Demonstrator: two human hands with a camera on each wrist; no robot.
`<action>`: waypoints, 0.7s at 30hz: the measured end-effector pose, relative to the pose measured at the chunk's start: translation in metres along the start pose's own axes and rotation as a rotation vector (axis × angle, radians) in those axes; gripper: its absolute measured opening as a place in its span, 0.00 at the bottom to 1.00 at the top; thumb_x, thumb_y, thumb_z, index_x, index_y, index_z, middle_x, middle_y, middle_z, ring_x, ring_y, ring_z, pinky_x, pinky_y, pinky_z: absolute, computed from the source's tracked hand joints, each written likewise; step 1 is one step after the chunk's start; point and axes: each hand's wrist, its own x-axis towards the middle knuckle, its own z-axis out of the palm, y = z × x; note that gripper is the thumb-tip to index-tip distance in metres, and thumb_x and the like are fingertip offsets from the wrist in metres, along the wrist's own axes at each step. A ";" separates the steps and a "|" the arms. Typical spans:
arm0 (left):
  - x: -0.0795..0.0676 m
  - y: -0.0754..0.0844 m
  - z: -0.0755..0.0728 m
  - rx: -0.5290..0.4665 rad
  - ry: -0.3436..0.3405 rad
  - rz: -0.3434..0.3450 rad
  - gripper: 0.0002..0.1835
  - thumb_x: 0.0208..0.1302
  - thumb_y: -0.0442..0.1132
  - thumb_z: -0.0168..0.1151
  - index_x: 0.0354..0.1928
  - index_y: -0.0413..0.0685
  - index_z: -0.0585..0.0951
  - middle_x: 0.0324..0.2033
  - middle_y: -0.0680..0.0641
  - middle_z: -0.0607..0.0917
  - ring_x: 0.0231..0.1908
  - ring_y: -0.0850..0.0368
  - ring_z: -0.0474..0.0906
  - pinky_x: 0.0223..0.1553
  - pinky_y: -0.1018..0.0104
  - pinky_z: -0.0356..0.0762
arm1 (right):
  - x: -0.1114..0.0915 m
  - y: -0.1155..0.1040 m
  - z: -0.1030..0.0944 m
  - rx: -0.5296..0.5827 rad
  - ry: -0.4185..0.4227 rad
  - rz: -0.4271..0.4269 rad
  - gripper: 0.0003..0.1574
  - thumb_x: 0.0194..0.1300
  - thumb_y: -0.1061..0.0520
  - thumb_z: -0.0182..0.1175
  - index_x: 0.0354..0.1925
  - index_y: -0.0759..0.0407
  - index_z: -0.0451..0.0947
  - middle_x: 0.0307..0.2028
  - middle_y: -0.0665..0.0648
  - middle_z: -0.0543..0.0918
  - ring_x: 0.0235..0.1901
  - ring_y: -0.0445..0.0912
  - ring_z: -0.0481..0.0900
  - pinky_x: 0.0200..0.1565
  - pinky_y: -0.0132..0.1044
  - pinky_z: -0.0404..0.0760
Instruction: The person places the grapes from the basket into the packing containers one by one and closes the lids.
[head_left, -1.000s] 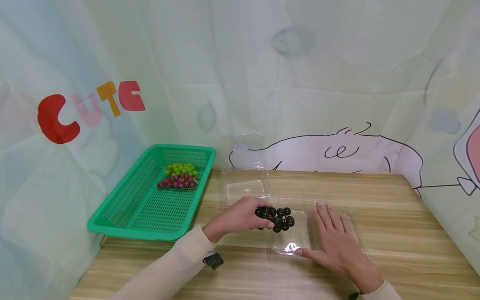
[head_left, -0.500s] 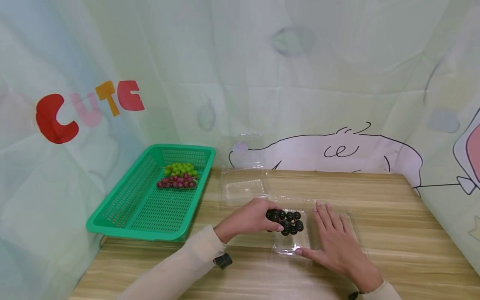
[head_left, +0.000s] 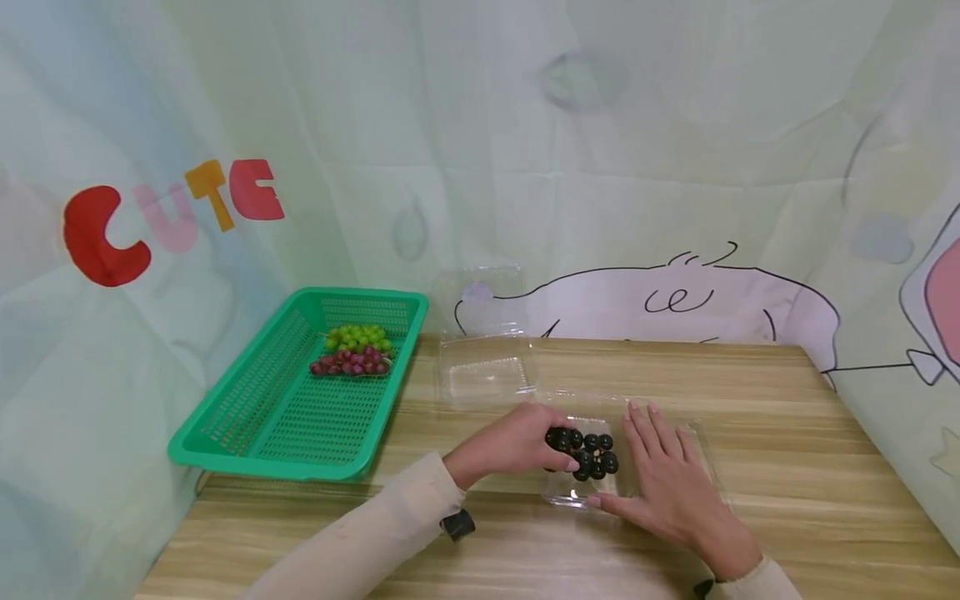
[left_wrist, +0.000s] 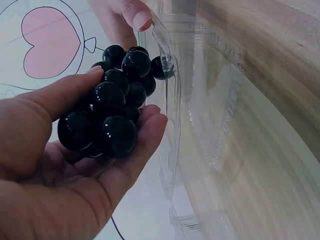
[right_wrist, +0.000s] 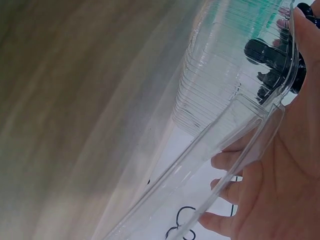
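Holding black grapes over clear container, left hand curls fingers and thumb round them; right hand rests, fingers straight, on spread-out lid. Placing step seemingly in hand; next move likely calls for gentle lowering, then loosened grip. Grapes look round, glossy, tightly clustered; contact with container unclear.

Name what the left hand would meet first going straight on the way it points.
Past the black grapes it holds, the left hand would probably meet the right hand first; depth is unclear, so the clear container's rim might come sooner.
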 end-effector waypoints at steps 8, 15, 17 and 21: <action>0.004 0.006 0.003 0.065 -0.013 0.020 0.21 0.61 0.42 0.74 0.57 0.47 0.85 0.39 0.56 0.88 0.30 0.71 0.77 0.33 0.78 0.78 | 0.001 0.000 0.000 0.010 -0.001 -0.001 0.76 0.52 0.13 0.56 0.76 0.68 0.56 0.77 0.66 0.57 0.76 0.65 0.52 0.70 0.68 0.55; 0.013 0.006 0.008 0.143 -0.021 0.059 0.21 0.61 0.44 0.75 0.55 0.47 0.85 0.44 0.55 0.88 0.37 0.71 0.78 0.40 0.78 0.77 | 0.000 0.000 -0.001 -0.001 -0.013 -0.001 0.76 0.54 0.14 0.55 0.76 0.69 0.56 0.77 0.66 0.57 0.76 0.64 0.52 0.70 0.68 0.57; 0.014 0.006 0.011 0.155 -0.017 0.073 0.20 0.61 0.44 0.75 0.54 0.47 0.86 0.43 0.55 0.88 0.37 0.71 0.78 0.40 0.78 0.77 | 0.000 0.000 -0.001 -0.011 -0.001 -0.006 0.76 0.54 0.14 0.55 0.76 0.69 0.56 0.77 0.66 0.58 0.76 0.64 0.54 0.69 0.68 0.58; 0.017 0.007 0.014 0.134 -0.011 0.071 0.18 0.61 0.42 0.75 0.52 0.47 0.86 0.40 0.55 0.87 0.34 0.70 0.78 0.36 0.78 0.77 | 0.000 0.000 -0.002 -0.013 0.018 -0.013 0.76 0.53 0.14 0.56 0.75 0.69 0.57 0.76 0.66 0.59 0.75 0.65 0.55 0.68 0.68 0.60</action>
